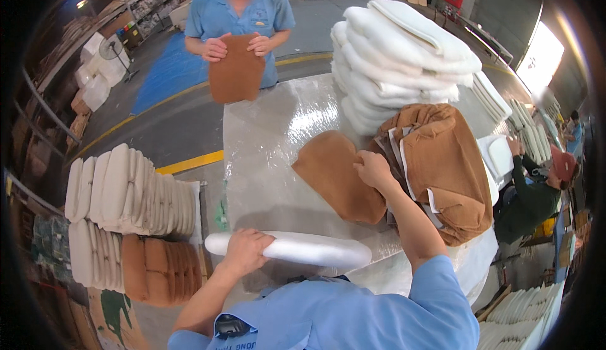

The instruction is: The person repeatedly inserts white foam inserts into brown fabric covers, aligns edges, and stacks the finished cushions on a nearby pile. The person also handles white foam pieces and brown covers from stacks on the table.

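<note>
The left hand (pixel 245 249) is closed around a white foam pad (pixel 297 249), held edge-on at the near edge of the plastic-covered table (pixel 265 141); the right hand (pixel 374 168) pinches a brown cover (pixel 334 176) lying flat on the table, just beside a heap of brown covers (pixel 445 167); behind the heap, stacked white pads (pixel 398 59); across the table, another person's hands (pixel 216 48) hold a brown piece (pixel 237 72).

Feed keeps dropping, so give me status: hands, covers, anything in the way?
Left hand grips white foam pad. Right hand on flat brown fabric cover. Brown cover pile close beside it.
</note>
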Demonstrator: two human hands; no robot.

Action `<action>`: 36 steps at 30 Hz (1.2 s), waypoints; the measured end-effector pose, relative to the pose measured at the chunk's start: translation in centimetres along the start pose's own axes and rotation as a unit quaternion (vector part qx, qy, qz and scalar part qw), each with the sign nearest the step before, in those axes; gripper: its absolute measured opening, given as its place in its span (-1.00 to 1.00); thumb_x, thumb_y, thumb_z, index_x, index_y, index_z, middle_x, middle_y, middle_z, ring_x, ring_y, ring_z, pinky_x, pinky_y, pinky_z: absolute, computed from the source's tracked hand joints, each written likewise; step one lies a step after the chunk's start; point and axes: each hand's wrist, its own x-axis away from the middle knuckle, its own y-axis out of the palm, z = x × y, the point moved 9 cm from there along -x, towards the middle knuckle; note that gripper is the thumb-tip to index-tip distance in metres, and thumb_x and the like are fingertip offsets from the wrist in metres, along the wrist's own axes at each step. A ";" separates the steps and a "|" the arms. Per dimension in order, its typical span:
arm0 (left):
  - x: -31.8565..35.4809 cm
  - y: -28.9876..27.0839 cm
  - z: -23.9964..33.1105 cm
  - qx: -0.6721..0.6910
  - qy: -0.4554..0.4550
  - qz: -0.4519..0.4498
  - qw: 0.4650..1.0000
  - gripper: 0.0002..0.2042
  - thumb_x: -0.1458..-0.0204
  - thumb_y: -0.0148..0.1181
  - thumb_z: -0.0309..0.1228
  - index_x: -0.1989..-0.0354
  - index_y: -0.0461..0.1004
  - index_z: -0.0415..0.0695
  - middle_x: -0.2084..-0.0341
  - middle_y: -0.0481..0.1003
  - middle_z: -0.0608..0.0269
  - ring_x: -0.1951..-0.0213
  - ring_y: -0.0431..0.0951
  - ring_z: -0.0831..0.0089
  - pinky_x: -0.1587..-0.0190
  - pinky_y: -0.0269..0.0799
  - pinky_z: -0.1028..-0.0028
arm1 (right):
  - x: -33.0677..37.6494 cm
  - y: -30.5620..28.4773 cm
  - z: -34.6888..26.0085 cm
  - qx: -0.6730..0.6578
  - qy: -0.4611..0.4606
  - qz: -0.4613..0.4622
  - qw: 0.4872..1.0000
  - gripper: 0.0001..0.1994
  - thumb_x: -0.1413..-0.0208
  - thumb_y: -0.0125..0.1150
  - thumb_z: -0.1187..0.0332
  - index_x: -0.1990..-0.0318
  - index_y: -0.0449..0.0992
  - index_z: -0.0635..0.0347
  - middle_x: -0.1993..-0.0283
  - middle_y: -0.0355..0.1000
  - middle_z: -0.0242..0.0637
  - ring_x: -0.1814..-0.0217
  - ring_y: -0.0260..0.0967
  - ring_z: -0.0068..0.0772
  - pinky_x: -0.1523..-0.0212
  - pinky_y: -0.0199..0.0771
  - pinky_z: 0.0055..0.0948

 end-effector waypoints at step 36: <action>3.8 3.2 0.7 0.074 -0.028 0.053 0.995 -0.75 0.14 0.37 -0.38 0.24 0.55 -0.03 0.24 0.64 0.29 0.15 0.61 0.18 0.04 0.48 0.17 | 5.1 27.2 -14.6 0.016 -0.176 -0.255 0.951 -0.69 -0.07 0.38 0.24 0.11 0.64 0.26 0.00 0.58 -0.04 -0.13 0.57 0.01 -0.17 0.57 -0.11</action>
